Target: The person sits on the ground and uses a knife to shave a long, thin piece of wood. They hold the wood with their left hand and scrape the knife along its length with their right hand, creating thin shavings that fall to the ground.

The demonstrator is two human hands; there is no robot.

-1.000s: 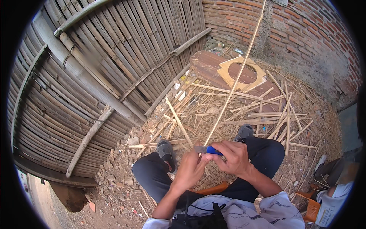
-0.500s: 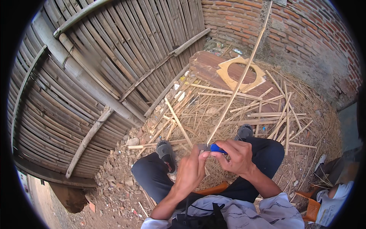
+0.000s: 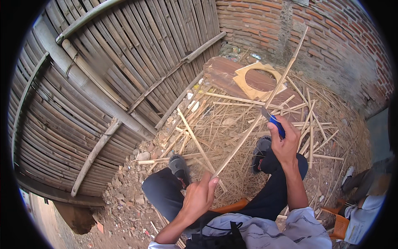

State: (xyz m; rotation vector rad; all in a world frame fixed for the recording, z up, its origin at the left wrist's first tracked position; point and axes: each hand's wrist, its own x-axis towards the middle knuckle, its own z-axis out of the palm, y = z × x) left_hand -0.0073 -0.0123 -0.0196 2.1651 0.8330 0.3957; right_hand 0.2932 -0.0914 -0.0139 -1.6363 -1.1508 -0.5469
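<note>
My left hand (image 3: 199, 196) is closed around the near end of a long, pale bamboo strip (image 3: 238, 146). The strip slants up and away to the right, its far end in front of the brick wall. A knife with a blue handle (image 3: 277, 126) is gripped in my right hand (image 3: 286, 140). Its grey blade (image 3: 265, 113) lies against the strip, roughly midway along it. My fingers hide part of the handle and the strip's near tip.
Several cut strips (image 3: 306, 124) lie on straw-like shavings (image 3: 224, 120). Beyond them, a yellowish board with a round hole (image 3: 244, 85) rests on a brown panel (image 3: 217, 74). A bamboo fence (image 3: 124, 54) stands left, a brick wall (image 3: 257, 25) behind. Another person's leg (image 3: 356, 182) shows at right.
My right hand has moved with the knife up and forward along the strip, away from my left hand. My left hand has drawn lower and nearer, pulling the strip's near end with it.
</note>
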